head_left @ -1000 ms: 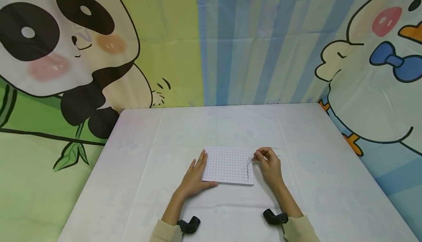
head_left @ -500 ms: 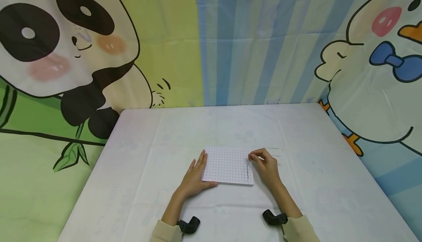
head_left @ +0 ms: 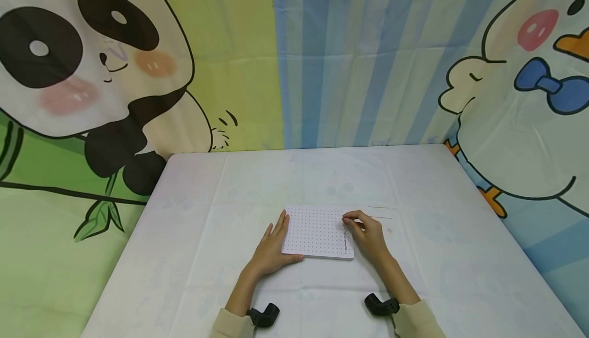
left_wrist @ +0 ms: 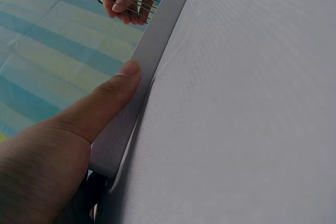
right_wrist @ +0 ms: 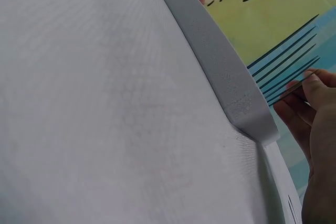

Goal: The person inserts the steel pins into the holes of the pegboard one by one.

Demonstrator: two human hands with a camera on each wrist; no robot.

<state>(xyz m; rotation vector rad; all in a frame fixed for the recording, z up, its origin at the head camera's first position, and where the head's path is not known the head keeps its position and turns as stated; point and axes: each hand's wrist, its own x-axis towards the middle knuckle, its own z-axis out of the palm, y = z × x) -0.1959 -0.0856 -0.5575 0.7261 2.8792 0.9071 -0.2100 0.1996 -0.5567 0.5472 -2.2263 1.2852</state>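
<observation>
A white pegboard (head_left: 315, 233) dotted with rows of small holes lies on the table. My left hand (head_left: 270, 252) rests at its left side, fingers straight along that edge and the thumb (left_wrist: 128, 72) against the front edge. Several thin dark rods (right_wrist: 286, 39) stand upright in a row near the board's right edge. At the back end of that row, my right hand (head_left: 368, 231) pinches another thin rod (right_wrist: 287, 93) between thumb and fingertips. The right wrist view shows this rod slightly tilted, its lower end right at the board's top. Its hole is hidden behind the edge.
Two more thin rods (head_left: 380, 218) lie on the white tablecloth (head_left: 257, 179), just beyond the right hand. Printed cloth with a panda and a duck hangs behind the table. Each wrist wears a black camera (head_left: 264, 315).
My right hand has moved left from beside the board to over its back right corner, carrying the pinched rod. The left hand and the board have stayed in place.
</observation>
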